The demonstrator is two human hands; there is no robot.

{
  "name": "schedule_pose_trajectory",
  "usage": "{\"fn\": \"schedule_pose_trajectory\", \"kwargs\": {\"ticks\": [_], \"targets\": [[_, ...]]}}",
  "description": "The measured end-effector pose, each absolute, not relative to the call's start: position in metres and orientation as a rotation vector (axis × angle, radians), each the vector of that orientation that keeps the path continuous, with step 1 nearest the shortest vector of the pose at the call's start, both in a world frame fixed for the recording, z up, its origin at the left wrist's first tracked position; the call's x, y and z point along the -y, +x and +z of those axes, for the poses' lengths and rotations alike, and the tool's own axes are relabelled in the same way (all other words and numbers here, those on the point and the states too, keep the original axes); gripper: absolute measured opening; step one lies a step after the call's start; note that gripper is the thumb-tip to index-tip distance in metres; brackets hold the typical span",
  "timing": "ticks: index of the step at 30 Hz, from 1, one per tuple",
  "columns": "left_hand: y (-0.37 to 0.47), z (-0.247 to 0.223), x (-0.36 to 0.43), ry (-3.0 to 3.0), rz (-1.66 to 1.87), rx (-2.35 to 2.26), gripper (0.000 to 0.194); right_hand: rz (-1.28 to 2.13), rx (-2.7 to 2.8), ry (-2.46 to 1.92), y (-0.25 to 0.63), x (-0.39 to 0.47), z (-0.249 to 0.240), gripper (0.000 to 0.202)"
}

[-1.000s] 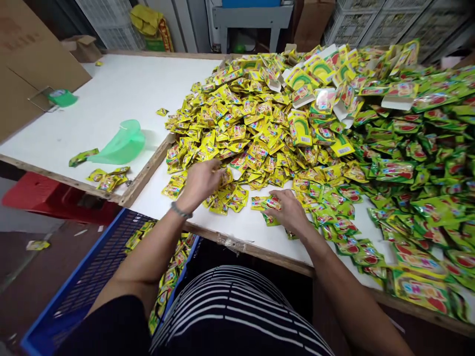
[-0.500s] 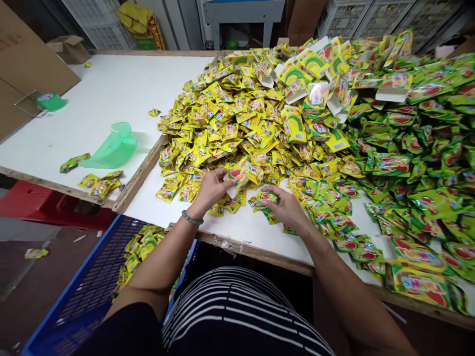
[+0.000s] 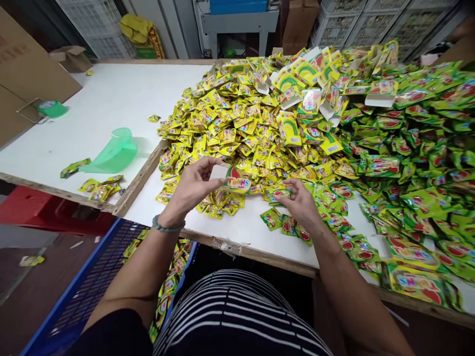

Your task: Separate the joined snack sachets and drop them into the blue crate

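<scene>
Where two white tabletop [image 3: 111, 104] boards meet, yellow sachets [image 3: 230, 123] and green sachets [image 3: 419, 168] lie heaped. Left hand [image 3: 193, 185] pinches a small carton [image 3: 233, 179] above the near edge; right hand [image 3: 300, 200] closes on one green packet [image 3: 279, 193]. Green scoop [image 3: 113, 151] rests left; blue crate [image 3: 89, 282] stands below; white crates [image 3: 371, 20] line the back.

My left hand [image 3: 193, 185] holds a small open carton [image 3: 232, 179], watermelon-printed, tilted above the desk [image 3: 241, 228]; my right hand [image 3: 300, 202] pinches green sachets [image 3: 279, 193].
</scene>
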State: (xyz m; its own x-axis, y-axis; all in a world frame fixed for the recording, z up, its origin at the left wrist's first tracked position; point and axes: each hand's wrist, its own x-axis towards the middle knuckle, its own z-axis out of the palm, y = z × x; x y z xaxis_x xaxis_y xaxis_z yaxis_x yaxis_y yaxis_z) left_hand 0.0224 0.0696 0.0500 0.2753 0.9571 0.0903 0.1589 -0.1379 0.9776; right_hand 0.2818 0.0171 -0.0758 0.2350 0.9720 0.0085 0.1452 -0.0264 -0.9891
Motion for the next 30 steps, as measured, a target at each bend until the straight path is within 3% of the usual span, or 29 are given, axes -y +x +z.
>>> {"fn": "schedule_pose_trajectory", "kwargs": {"ticks": [3, 6, 10, 16, 22, 26, 30], "targets": [[0.037, 0.055, -0.088, 1.642, 0.756, -0.985, 0.032, 1.025, 0.876, -1.328, 0.287, -0.023, -0.070, 0.047], [0.063, 0.032, -0.105, 1.601, 0.578, -0.964, 0.038, 1.040, 0.749, -1.290, 0.285, -0.025, -0.067, 0.051], [0.100, -0.013, -0.103, 1.302, 0.806, -1.050, 0.038, 1.024, 0.818, -1.325, 0.283, -0.025, -0.073, 0.049], [0.120, -0.048, -0.076, 1.121, 0.842, -0.869, 0.064, 0.937, 0.958, -1.403, 0.284, -0.026, -0.078, 0.043], [0.114, -0.044, -0.085, 0.982, 1.040, -0.948, 0.057, 0.894, 0.900, -1.391, 0.290, -0.026, -0.072, 0.041], [0.112, -0.044, -0.087, 1.060, 0.996, -1.009, 0.043, 0.986, 0.954, -1.428, 0.292, -0.027, -0.073, 0.038], [0.120, -0.050, -0.083, 1.251, 0.956, -1.072, 0.042, 0.937, 0.968, -1.453, 0.289, -0.030, -0.072, 0.037]]}}
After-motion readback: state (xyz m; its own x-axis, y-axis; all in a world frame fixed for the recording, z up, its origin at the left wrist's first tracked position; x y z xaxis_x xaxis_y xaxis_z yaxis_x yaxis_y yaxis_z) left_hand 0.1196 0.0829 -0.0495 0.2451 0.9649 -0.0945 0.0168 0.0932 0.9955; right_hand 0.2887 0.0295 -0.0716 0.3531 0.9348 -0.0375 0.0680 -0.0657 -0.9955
